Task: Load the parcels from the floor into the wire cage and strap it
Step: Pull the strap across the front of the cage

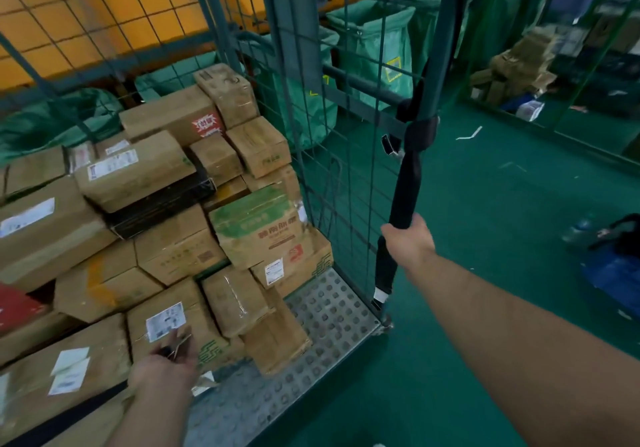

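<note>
Here, in the head view, the wire cage (pixel 329 128) stands open toward the camera, and the parcels (pixel 166 204), brown cardboard boxes with white labels, are piled inside it on its perforated metal floor (pixel 332 311), reaching well up the mesh side panel. The right hand (pixel 408 238) is stretched out to the cage's front corner post (pixel 446 48), its fingers wrapped tight round the black strap (pixel 407 187). The strap is looped round that post higher up and hangs down past the hand to a white-tipped end near the cage floor. The left hand (pixel 166 363) is low over the front boxes, fingers curled on a small dark strap end (pixel 175 344) with a glint of metal, too blurred to make out. A dark band (pixel 62 419) runs from the lower left edge toward that wrist. Green sacks (pixel 374 48) stand behind the cage on the green floor (pixel 502 221).
</note>
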### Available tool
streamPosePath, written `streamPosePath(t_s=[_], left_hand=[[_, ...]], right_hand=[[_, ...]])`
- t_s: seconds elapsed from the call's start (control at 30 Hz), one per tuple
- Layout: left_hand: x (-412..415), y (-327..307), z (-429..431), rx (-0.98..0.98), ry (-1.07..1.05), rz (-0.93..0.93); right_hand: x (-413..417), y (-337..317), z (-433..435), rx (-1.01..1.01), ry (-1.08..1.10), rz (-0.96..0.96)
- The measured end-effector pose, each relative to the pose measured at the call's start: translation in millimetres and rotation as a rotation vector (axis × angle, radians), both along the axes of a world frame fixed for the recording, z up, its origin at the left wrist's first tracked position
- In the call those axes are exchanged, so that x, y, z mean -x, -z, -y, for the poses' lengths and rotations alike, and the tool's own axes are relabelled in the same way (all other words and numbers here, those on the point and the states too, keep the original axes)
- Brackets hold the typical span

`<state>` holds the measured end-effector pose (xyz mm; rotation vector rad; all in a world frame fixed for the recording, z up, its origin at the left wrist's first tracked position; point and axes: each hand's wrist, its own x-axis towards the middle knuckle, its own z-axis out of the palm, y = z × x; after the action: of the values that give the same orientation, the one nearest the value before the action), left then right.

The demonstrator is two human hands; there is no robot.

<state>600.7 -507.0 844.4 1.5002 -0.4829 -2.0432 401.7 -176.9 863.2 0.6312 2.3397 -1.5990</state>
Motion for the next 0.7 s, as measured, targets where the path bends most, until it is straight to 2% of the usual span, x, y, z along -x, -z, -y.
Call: streamPosePath(t_s=[0.1, 0.2, 0.27, 0.37, 0.5, 0.6, 0.7], left_hand=[[2, 1, 1, -0.003, -0.044, 0.028], [3, 5, 7, -0.026, -0.084, 0.103], [3, 5, 7, -0.034, -0.097, 0.085], [4, -1, 4, -0.019, -0.106, 0.058], [3, 1, 6, -0.026, -0.121, 0.022], [1, -4, 3, -0.022, -0.105, -0.021], [-7, -11, 0, -0.027, -0.082, -0.072]], right_hand=[[15, 1, 4, 0.056, -0.009, -0.007], [26, -2, 7, -0.039, 0.211, -0.069], [33, -4, 3, -0.025, 0.257, -0.063], [43, -2, -4, 0.131, 0.156, -0.022], [38, -6, -5, 0.203, 0.093, -0.026], [19, -7, 10, 0.258, -0.056, 0.018], [-9, -5, 42, 0.237, -0.303, 0.067]])
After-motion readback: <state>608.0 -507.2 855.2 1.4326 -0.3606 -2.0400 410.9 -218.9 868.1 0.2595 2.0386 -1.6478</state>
